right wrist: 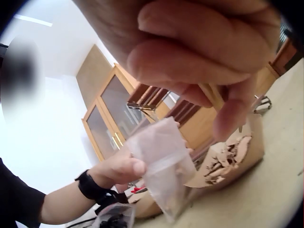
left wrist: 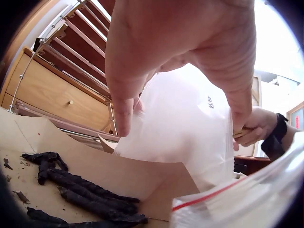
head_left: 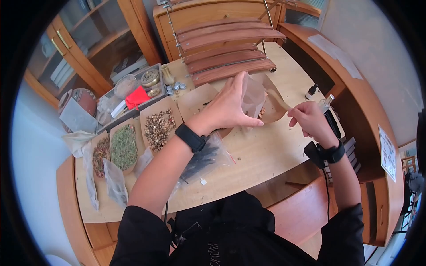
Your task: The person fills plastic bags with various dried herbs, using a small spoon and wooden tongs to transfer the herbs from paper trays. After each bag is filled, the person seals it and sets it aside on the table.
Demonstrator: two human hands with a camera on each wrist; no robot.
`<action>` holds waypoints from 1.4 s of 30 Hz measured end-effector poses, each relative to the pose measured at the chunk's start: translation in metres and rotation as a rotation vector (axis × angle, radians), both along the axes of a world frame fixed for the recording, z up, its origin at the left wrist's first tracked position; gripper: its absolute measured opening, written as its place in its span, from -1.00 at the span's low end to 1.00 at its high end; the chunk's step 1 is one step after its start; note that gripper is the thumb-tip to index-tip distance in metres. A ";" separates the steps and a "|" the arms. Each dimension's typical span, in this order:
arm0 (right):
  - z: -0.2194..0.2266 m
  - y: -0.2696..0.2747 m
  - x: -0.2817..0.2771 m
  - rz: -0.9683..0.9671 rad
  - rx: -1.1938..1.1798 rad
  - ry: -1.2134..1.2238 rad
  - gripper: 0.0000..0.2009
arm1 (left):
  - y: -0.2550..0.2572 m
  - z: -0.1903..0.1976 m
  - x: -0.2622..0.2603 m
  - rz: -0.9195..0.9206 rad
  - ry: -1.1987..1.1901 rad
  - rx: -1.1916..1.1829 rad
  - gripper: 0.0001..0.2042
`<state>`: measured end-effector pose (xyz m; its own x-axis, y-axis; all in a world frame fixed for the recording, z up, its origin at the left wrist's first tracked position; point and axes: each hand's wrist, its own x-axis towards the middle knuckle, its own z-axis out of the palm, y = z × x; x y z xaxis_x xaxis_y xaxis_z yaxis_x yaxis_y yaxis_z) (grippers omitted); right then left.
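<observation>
My left hand [head_left: 226, 104] grips a frosted plastic zip bag [left wrist: 175, 118] between thumb and fingers, with small dark writing on it. The bag hangs tilted over a kraft paper tray [head_left: 270, 84] that holds pale brown, bark-like pieces [right wrist: 228, 159]. At the right side of this tray, my right hand [head_left: 308, 117] pinches a thin tan strip [right wrist: 213, 95]; I cannot tell what kind of thing it is. Below the left hand, another paper tray [head_left: 191, 102] holds dark rolled pieces [left wrist: 90, 190]. A clear zip bag [head_left: 206, 155] with dark contents lies under the left wrist.
Trays of brown chunks [head_left: 159, 128], green dried herb [head_left: 124, 146] and reddish herb [head_left: 101, 155] line the left. Behind stand a slatted wooden rack [head_left: 226, 53] and a grey tray [head_left: 120, 113] holding a red pouch [head_left: 137, 97]. Small bottles [head_left: 312, 91] stand at right.
</observation>
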<state>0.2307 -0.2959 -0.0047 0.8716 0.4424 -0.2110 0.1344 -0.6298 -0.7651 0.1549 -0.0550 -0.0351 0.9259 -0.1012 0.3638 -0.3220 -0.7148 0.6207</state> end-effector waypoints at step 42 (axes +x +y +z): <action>0.022 -0.012 -0.043 0.170 0.242 -0.100 -0.74 | -0.007 -0.001 -0.005 0.055 0.103 0.031 0.22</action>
<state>0.1878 -0.3084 0.0170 0.7922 0.6103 0.0014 0.3043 -0.3930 -0.8677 0.1499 -0.0625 -0.0359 0.9627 -0.0587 0.2641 -0.2174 -0.7490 0.6259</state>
